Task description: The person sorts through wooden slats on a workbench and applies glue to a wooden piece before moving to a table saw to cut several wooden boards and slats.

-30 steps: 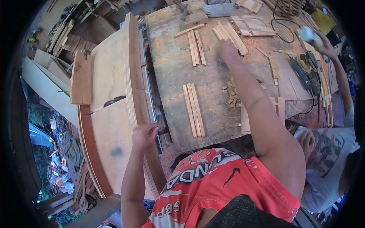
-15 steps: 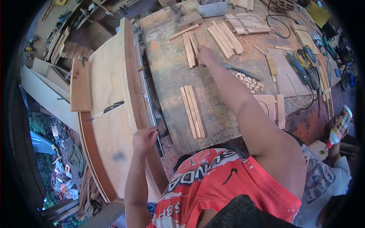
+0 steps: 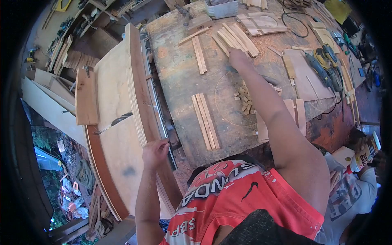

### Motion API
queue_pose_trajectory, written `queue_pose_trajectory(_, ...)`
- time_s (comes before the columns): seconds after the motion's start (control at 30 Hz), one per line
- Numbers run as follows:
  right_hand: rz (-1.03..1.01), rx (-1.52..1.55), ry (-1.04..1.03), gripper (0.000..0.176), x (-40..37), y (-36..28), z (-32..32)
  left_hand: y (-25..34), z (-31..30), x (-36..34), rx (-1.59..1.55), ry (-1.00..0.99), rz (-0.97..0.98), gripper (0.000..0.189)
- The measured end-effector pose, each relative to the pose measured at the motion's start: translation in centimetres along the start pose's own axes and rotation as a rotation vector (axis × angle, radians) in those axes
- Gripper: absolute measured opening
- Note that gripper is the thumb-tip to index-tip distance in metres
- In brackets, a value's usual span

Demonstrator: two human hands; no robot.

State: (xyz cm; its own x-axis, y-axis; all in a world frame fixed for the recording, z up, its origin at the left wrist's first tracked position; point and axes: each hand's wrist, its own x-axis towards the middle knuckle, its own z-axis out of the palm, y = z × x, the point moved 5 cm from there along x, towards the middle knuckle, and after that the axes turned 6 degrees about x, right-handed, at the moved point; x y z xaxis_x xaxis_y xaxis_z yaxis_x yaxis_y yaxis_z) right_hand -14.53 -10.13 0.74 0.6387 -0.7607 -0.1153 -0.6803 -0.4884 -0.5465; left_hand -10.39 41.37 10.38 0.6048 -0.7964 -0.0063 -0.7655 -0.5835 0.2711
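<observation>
My right hand [image 3: 240,59] reaches far across the worktable, its fingers closed on the end of a thin wooden strip [image 3: 221,45]. This strip lies just left of a bundle of similar strips [image 3: 239,38]. Further left lies a pair of strips [image 3: 199,56], and nearer me is another small group of strips [image 3: 206,121]. Beneath my right forearm is a pile of small wood blocks [image 3: 246,100], partly covered. My left hand [image 3: 155,153] is closed in a loose curl, resting on the edge of the long wooden fence [image 3: 141,94] with nothing visible in it.
A saw blade [image 3: 121,118] pokes through the plywood table left of the fence. Power sanders [image 3: 322,67] and cords lie at the right of the worktable [image 3: 183,77]. A white tub [image 3: 221,9] stands at the back. Another person at lower right holds a white bottle [image 3: 365,153].
My right hand has moved right, carrying one strip from the left group to beside the larger bundle. My left hand has stayed in place. The other person's bottle has moved lower and tilted.
</observation>
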Motion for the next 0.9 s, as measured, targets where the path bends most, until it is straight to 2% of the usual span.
queue_pose_trajectory(0.27,-0.044,-0.263,-0.012,0.027,0.1,-0.8,-0.6,0.4,-0.3,0.0,0.008,0.009,-0.005,0.013)
queue_pose_trajectory(0.4,-0.083,-0.255,0.046,0.023,0.3,-0.2,-1.0,0.2,-0.1,0.0,0.001,0.023,0.014,0.013)
queue_pose_trajectory(0.47,-0.179,-0.265,0.091,0.024,0.3,-0.1,-0.4,0.1,0.0,0.0,0.002,0.024,0.016,0.013)
queue_pose_trajectory(0.57,-0.131,-0.275,0.022,0.027,1.2,0.3,0.1,-0.3,0.3,-0.1,0.004,0.021,0.014,0.012)
queue_pose_trajectory(0.8,-0.049,-0.231,0.055,0.028,1.2,0.2,-1.4,-0.3,0.3,-0.1,0.02,-0.002,-0.005,0.012)
queue_pose_trajectory(0.87,-0.122,-0.268,0.171,0.057,-0.4,-0.5,-4.0,0.1,0.0,0.0,-0.007,-0.009,-0.023,0.013)
queue_pose_trajectory(0.9,-0.122,-0.268,0.172,0.057,0.2,0.4,-3.5,0.2,-0.1,0.0,-0.037,-0.019,-0.045,0.013)
